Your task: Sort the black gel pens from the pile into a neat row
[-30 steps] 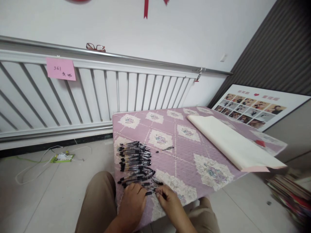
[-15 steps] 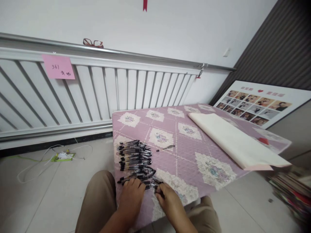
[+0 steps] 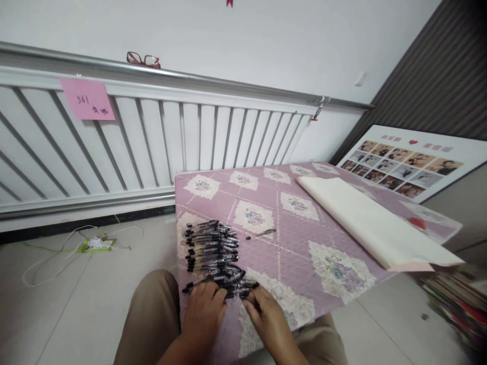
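A heap of several black-capped pens [image 3: 211,247] lies at the near left of a table under a pink patterned cloth [image 3: 289,238]. My left hand [image 3: 203,314] rests at the near end of the heap, fingers curled over the closest pens. My right hand [image 3: 266,313] sits just to its right, fingertips pinched on a pen [image 3: 246,291] at the heap's edge. One lone pen [image 3: 261,233] lies apart, further in on the cloth.
A folded cream sheet [image 3: 371,228] covers the table's right side. A white radiator cover [image 3: 152,137] with a pink note [image 3: 87,99] and red glasses [image 3: 143,60] stands behind. A photo board [image 3: 403,162] leans at right. Cables [image 3: 76,251] lie on the floor; books [image 3: 456,304] are stacked at right.
Both hands have slid a little forward into the near end of the pen heap. The view has tilted slightly downward.
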`<state>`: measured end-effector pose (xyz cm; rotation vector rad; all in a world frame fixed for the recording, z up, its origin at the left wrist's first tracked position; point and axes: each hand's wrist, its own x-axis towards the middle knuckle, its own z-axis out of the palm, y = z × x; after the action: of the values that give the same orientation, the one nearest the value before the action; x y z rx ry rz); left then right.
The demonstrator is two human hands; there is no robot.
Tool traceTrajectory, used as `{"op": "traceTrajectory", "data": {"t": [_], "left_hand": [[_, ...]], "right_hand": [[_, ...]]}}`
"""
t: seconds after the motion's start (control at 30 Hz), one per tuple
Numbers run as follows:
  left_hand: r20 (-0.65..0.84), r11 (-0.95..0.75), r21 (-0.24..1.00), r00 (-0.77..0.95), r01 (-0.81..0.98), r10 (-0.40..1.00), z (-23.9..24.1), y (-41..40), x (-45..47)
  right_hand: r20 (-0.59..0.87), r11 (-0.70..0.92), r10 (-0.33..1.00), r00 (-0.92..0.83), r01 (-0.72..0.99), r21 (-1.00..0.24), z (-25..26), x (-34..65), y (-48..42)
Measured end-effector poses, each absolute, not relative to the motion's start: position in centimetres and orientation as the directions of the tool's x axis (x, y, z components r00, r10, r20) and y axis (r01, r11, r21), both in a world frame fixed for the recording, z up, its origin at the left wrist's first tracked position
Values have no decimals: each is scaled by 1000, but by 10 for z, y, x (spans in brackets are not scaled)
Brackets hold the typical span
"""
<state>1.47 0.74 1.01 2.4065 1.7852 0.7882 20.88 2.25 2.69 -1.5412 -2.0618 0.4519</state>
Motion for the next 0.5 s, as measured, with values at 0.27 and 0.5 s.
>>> {"op": "traceTrajectory", "data": {"t": [0.27,0.5], "left_hand": [[557,-551,326,315,769,769,-7,-6,9],[600,-592,265,351,761,719,-20,0,3]], "right_hand": [[412,204,910,54,806,-556,13,265,64],[437,143,896,74,885,-443,2,283,135]]}}
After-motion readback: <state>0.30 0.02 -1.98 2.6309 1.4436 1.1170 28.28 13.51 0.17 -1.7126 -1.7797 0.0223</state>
